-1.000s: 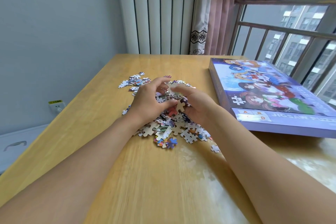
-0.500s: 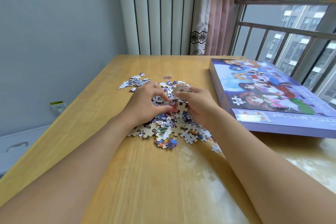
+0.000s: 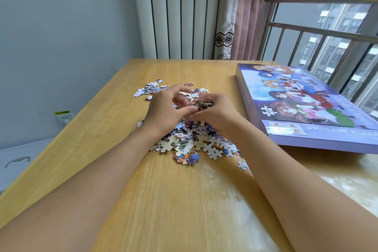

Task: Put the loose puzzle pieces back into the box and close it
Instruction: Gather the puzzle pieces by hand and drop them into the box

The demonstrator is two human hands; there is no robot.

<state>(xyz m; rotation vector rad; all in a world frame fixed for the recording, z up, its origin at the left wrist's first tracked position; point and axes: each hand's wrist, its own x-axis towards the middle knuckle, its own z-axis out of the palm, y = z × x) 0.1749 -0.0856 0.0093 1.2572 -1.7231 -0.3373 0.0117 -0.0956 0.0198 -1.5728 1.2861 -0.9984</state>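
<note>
Since half a second ago both hands have lifted slightly off the heap of puzzle pieces [image 3: 192, 141], gathering a small clump of pieces [image 3: 201, 102] between them. The left hand [image 3: 163, 111] curls round the clump from its side, thumb pressed underneath; the right hand [image 3: 219, 112] clasps it from the other side, fingers bent over the top. The heap (too many pieces to count) lies on the wooden table [image 3: 163, 200], left of the one puzzle box [image 3: 306, 104], which sits closed. Two hands, one box, one heap, plus a thin scatter of pieces [image 3: 149, 90] on the heap's far side from the person.
</note>
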